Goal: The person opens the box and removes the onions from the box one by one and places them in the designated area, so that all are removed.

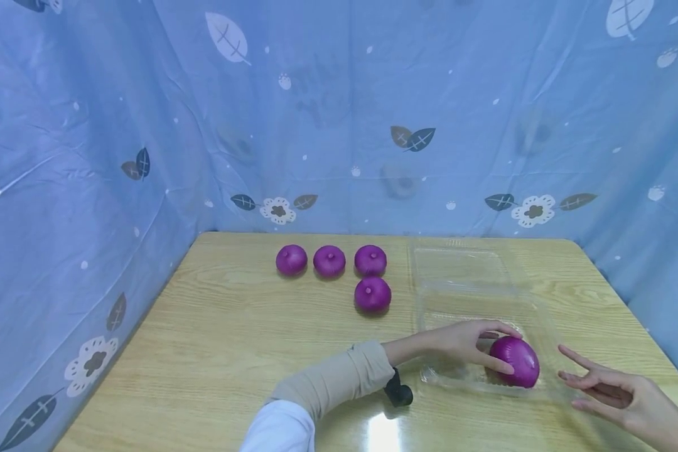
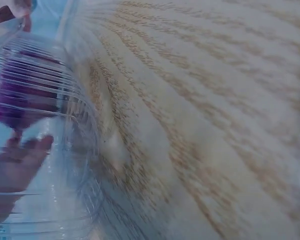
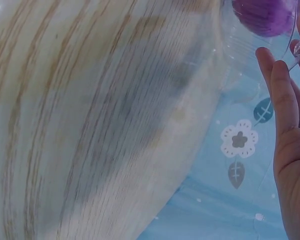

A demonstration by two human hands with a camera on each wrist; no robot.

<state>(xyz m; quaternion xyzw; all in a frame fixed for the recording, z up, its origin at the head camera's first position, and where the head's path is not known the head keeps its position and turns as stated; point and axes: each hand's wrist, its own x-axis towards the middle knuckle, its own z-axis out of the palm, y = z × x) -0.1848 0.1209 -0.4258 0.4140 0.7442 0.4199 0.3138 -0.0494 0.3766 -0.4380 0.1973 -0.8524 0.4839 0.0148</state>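
Note:
My left hand [image 1: 466, 342] reaches across into a clear plastic clamshell box [image 1: 429, 376] and holds a red onion [image 1: 522, 363] between thumb and fingers. Through the box's ribbed wall, the left wrist view shows the purple onion [image 2: 25, 95] and the hand [image 2: 15, 172] beside it. By the box's right side is my right hand [image 1: 627, 392], fingers loosely spread and fingertips close to the rim. The right wrist view shows this hand [image 3: 295, 130] near the clear rim, with the onion [image 3: 267, 15] behind the plastic.
Several more red onions stand behind and left of the box: three in a back row, such as one [image 1: 291, 260] at its left end, and one [image 1: 372, 295] in front. The box's lid [image 1: 463, 267] lies folded back. A blue patterned curtain [image 1: 328, 125] surrounds the wooden table [image 1: 215, 351].

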